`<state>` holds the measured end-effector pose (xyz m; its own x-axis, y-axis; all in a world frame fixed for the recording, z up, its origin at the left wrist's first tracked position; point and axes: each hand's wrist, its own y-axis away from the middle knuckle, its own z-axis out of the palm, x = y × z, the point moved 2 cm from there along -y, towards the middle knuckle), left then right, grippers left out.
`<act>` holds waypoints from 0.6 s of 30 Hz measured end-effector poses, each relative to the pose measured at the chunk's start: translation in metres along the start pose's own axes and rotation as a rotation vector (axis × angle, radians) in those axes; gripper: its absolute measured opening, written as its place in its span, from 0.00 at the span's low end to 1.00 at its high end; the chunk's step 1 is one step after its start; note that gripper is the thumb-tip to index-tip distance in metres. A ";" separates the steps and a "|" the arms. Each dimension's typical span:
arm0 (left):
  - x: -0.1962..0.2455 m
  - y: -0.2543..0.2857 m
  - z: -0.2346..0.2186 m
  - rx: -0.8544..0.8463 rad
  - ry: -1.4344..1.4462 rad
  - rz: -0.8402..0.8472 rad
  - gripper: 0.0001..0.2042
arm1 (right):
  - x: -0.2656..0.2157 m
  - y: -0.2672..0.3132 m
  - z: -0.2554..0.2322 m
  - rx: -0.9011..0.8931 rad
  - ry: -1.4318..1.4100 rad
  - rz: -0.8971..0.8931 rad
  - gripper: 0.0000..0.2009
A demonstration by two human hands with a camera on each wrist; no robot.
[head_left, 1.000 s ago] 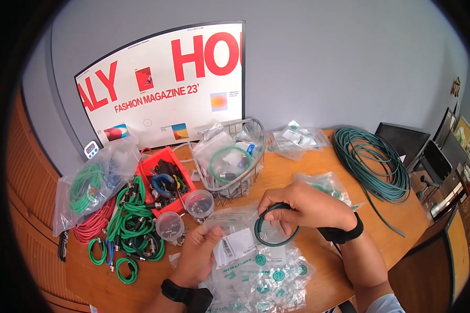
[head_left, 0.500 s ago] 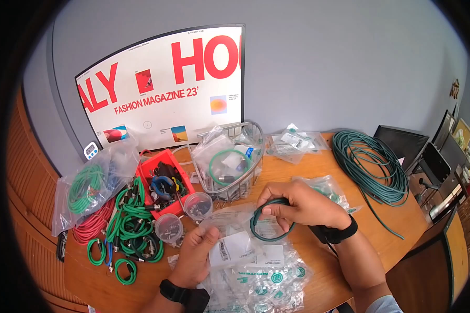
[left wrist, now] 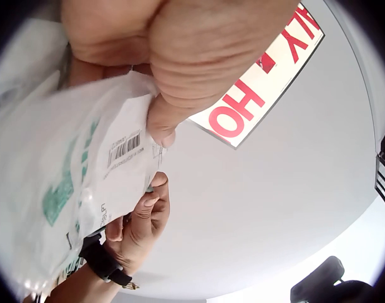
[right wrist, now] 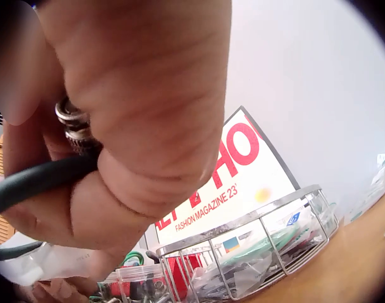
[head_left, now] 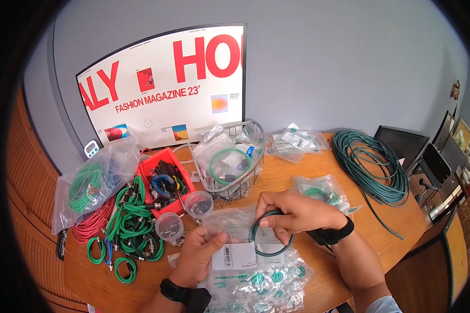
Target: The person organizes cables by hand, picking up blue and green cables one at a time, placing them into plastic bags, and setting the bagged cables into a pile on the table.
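Note:
My left hand [head_left: 196,255] pinches the edge of a clear plastic bag with a white barcode label [head_left: 234,256]; in the left wrist view the thumb presses on the bag [left wrist: 94,164]. A coiled dark green cable [head_left: 273,254] hangs from my right hand [head_left: 303,211], whose fingers and thumb grip it. The loop's left side meets the bag's opening; whether it is inside I cannot tell. The right wrist view shows a metal connector [right wrist: 75,126] on the cable, partly hidden by the fingers. Under both hands lie more printed clear bags [head_left: 269,287].
Green cables [head_left: 133,224], a red bin [head_left: 185,175] and two clear cups [head_left: 169,226] stand at the left. Behind is a wire basket [head_left: 256,172] of bagged parts. Bagged cable [head_left: 324,193] and a large green coil [head_left: 371,167] lie right.
The right hand with the coiled cable has moved slightly down and tilted towards the bag. The left hand and bag have shifted a little, turning the label.

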<state>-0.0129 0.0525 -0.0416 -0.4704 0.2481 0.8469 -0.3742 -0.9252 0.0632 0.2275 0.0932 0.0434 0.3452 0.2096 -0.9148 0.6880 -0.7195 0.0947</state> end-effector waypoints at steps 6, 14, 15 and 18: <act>-0.005 -0.002 -0.004 0.025 -0.084 0.040 0.09 | 0.013 -0.011 0.010 0.151 -0.041 -0.041 0.10; -0.005 0.000 -0.004 -0.033 -0.312 0.074 0.16 | 0.014 -0.008 0.004 0.167 0.032 0.031 0.11; -0.008 0.000 -0.006 -0.052 -0.316 0.081 0.16 | 0.011 -0.009 0.007 0.188 0.016 0.047 0.11; -0.004 0.000 0.002 -0.087 -0.312 0.117 0.18 | 0.016 -0.016 0.012 0.261 0.106 -0.067 0.11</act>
<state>-0.0089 0.0507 -0.0440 -0.2522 0.0292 0.9672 -0.4052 -0.9109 -0.0781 0.2141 0.1002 0.0219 0.3786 0.3206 -0.8683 0.5286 -0.8450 -0.0815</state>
